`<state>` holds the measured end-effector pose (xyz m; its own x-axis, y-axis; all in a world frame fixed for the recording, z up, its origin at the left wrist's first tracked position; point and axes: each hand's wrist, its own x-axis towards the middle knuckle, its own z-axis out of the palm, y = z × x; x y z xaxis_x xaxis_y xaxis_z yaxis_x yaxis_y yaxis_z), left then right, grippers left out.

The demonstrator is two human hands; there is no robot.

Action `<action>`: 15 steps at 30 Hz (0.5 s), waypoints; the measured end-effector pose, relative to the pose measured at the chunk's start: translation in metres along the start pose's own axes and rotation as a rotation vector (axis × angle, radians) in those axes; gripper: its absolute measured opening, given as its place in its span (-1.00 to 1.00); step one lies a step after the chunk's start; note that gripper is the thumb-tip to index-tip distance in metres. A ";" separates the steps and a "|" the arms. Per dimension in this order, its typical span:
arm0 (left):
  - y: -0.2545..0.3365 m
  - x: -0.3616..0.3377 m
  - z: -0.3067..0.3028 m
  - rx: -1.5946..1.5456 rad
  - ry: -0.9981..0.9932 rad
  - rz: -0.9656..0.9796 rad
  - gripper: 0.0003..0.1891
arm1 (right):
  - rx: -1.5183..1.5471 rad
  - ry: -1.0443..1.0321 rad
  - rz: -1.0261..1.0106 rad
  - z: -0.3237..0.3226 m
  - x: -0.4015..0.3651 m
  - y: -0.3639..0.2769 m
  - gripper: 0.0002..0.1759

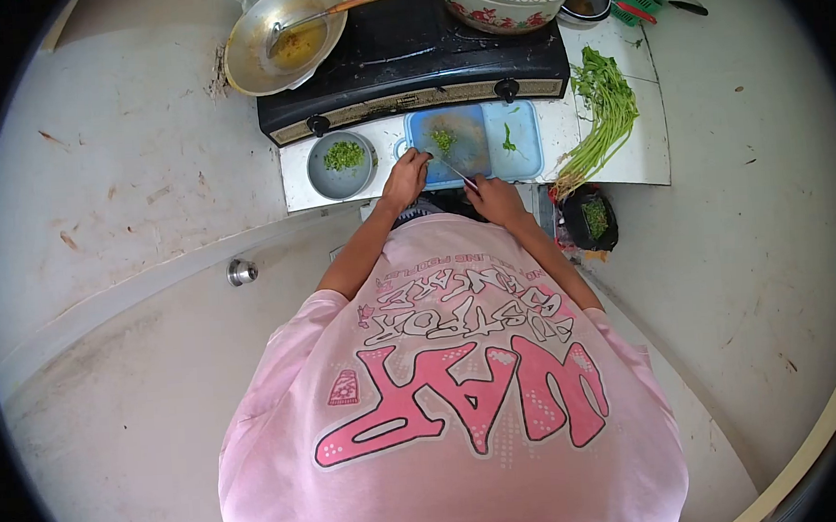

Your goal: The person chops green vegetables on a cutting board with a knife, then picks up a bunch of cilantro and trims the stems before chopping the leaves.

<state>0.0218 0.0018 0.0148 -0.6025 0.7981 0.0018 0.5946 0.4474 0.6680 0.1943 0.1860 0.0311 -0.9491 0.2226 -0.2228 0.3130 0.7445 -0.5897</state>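
Note:
A blue cutting board point(515, 166) lies on the white counter, with chopped greens point(443, 140) near its upper left and a few loose green leaves point(509, 139) on its right part. My right hand point(496, 201) is closed round the handle of a knife point(455, 171), whose blade points up and left over the board. At the board's left edge is my left hand point(407, 176), its fingers drawn together near the blade tip; anything between them is too small to make out. Left of the board, a grey bowl point(317, 179) holds more chopped greens.
A black stove point(408, 68) stands behind the board, bearing a wok point(249, 60) with a wooden-handled utensil and a floral pot point(495, 16). Long-stemmed greens point(609, 123) lie at the right. Below the counter edge hangs a black bag point(581, 216) with green scraps.

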 end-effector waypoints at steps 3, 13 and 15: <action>-0.006 -0.001 0.001 -0.006 -0.006 0.070 -0.76 | -0.039 -0.042 0.037 0.001 0.000 -0.005 -0.59; -0.031 0.005 -0.002 0.031 -0.101 0.243 -0.71 | -0.164 -0.095 0.051 0.024 0.015 -0.010 -0.57; -0.033 0.006 -0.002 0.017 -0.112 0.255 -0.70 | -0.154 -0.074 0.068 0.029 0.026 -0.015 -0.57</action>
<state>-0.0027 -0.0090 -0.0060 -0.3699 0.9251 0.0854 0.7292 0.2322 0.6437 0.1660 0.1618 0.0117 -0.9191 0.2325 -0.3181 0.3617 0.8182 -0.4468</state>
